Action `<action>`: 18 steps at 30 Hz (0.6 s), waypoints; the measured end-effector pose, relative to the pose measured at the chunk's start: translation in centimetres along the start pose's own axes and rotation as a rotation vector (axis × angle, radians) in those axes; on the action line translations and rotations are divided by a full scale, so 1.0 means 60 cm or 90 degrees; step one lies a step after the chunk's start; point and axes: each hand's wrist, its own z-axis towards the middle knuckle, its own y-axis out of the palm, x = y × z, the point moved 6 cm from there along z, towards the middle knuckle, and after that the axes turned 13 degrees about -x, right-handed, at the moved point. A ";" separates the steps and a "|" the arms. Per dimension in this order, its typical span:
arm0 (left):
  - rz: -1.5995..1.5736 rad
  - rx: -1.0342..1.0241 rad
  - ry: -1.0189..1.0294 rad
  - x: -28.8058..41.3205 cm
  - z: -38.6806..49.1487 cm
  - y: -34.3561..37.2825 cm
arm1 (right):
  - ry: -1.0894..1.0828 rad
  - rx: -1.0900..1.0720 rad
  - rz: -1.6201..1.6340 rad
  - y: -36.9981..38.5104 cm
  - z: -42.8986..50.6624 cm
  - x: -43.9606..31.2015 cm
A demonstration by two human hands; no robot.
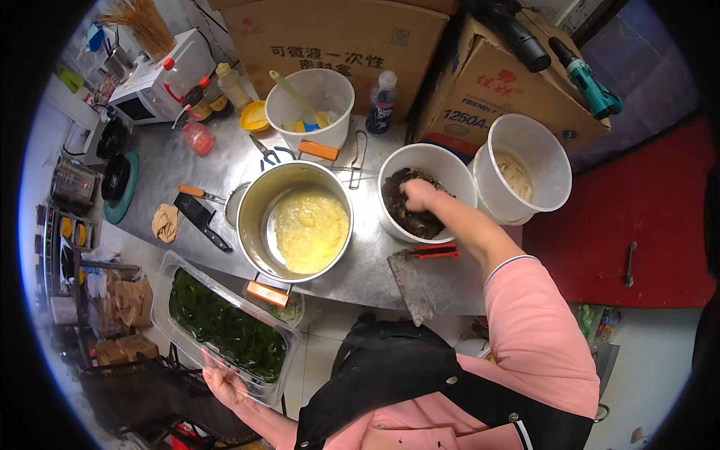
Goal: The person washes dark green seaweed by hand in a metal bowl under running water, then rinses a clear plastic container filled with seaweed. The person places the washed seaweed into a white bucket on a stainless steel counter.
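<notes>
My left hand (224,378) holds up a clear plastic container (163,304) of wet dark green leafy food, its fingers beneath the near side. With its fingers down in dark, shredded-looking food (413,216), my right hand (419,195) reaches into a white plastic bucket (430,154); the fingertips are partly hidden and I cannot tell whether they grip anything. Between the two hands, a large steel pot (245,225) with wooden handles stands on the metal table and holds a yellow mushy mass (312,230).
A black cleaver (197,216), a strainer (233,205) and scissors (267,151) lie left of the pot. A worn blade with a red handle (413,287) overhangs the front edge. Other white buckets (531,163) (309,84) and cardboard boxes (337,34) stand behind.
</notes>
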 end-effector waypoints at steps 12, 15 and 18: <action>0.014 -0.038 0.006 0.007 -0.015 -0.013 | -0.047 -0.167 -0.247 0.002 -0.093 -0.114; 0.018 -0.049 0.007 0.007 -0.017 -0.009 | -0.055 -0.131 -0.289 0.020 -0.048 -0.096; 0.003 -0.037 -0.002 0.004 -0.023 -0.005 | 0.010 -0.017 -0.166 0.012 0.004 -0.063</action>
